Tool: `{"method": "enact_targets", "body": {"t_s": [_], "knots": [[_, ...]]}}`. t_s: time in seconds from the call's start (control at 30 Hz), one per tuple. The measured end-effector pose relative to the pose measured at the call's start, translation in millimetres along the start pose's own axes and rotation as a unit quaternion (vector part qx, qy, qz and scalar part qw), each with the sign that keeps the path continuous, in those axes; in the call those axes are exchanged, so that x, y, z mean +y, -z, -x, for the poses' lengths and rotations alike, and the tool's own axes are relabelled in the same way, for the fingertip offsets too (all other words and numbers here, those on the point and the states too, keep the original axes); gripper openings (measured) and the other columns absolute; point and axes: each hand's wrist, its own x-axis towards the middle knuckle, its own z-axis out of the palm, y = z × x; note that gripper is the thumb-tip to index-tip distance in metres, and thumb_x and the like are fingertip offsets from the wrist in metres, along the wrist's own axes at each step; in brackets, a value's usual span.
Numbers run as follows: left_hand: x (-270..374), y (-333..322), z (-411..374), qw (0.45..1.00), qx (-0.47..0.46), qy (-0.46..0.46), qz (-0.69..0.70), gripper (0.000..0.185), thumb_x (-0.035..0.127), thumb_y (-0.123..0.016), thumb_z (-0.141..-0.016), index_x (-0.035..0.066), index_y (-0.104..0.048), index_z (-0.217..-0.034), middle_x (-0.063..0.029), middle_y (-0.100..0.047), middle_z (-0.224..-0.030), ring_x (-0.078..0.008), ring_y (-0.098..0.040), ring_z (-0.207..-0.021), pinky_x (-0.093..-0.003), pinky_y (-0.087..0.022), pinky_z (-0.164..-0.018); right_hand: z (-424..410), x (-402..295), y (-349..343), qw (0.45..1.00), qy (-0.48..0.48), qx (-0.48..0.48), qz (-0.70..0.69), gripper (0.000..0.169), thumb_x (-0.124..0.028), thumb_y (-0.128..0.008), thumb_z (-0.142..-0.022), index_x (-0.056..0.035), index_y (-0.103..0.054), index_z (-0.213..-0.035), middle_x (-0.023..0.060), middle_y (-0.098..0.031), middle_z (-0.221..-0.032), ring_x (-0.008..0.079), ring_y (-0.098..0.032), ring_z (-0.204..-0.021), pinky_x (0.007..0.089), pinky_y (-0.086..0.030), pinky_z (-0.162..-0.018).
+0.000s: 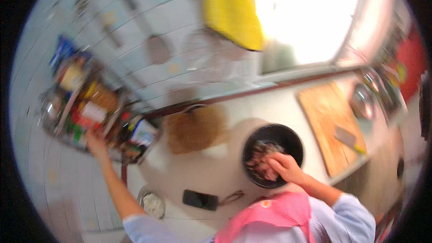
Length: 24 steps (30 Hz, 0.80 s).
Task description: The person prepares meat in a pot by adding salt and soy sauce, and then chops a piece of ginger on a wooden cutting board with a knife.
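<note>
At the left my left hand (95,141) reaches up to a wall rack crowded with seasoning packets and bottles. Its fingers are at a red packet (84,116); blur hides whether they grip it. In front of me on the counter stands a round black bowl (292,140) holding pieces of raw meat (261,162). My right hand (285,166) is over the bowl's right part, its fingers bent down at the meat. Whether it holds anything between the fingers is unclear.
A black phone (200,199) with a strap lies nearest me, beside a bowl of white contents (152,205). Farther right, a cleaver (346,136) rests on a wooden cutting board (324,114), near a metal bowl (362,101). Utensils and a yellow cloth (233,10) hang on the tiled wall.
</note>
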Motion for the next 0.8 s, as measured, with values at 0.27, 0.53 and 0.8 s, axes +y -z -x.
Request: {"method": "enact_targets", "body": {"t_s": [0.27,0.53,0.8], "knots": [[318,-44,196,0.840,-0.310,0.283,0.343,0.023,0.008,-0.061,-0.086,0.006,-0.059,-0.109,-0.0053,-0.062,-0.104,-0.0086,-0.055,-0.075,-0.0221,-0.045,-0.066,55,63,120,0.984,0.065,0.165,-0.027,0.022,-0.018,-0.050,-0.095,0.0008,-0.059,-0.102,0.0067,-0.064,-0.080,0.0094,-0.058,-0.067,0.0242,-0.049,-0.064],[545,-89,312,0.524,-0.442,0.412,0.600,0.026,0.009,-0.053,-0.092,0.000,-0.052,-0.117,-0.0145,-0.060,-0.106,-0.0241,-0.062,-0.096,-0.0314,-0.052,-0.085,143,148,306,0.831,0.006,0.297,0.470,0.044,-0.007,-0.066,-0.073,-0.0018,-0.052,-0.114,0.0170,-0.054,-0.110,0.0343,-0.052,-0.104,0.0397,-0.044,-0.089],[656,-144,403,0.194,-0.443,0.479,0.732,0.033,0.019,-0.050,-0.094,0.000,-0.048,-0.121,-0.0144,-0.055,-0.113,-0.0203,-0.054,-0.095,-0.0300,-0.047,-0.085,240,219,403,0.788,-0.015,0.293,0.542,0.048,-0.003,-0.064,-0.067,-0.0032,-0.053,-0.113,0.0142,-0.054,-0.107,0.0338,-0.051,-0.102,0.0424,-0.043,-0.087]]}}
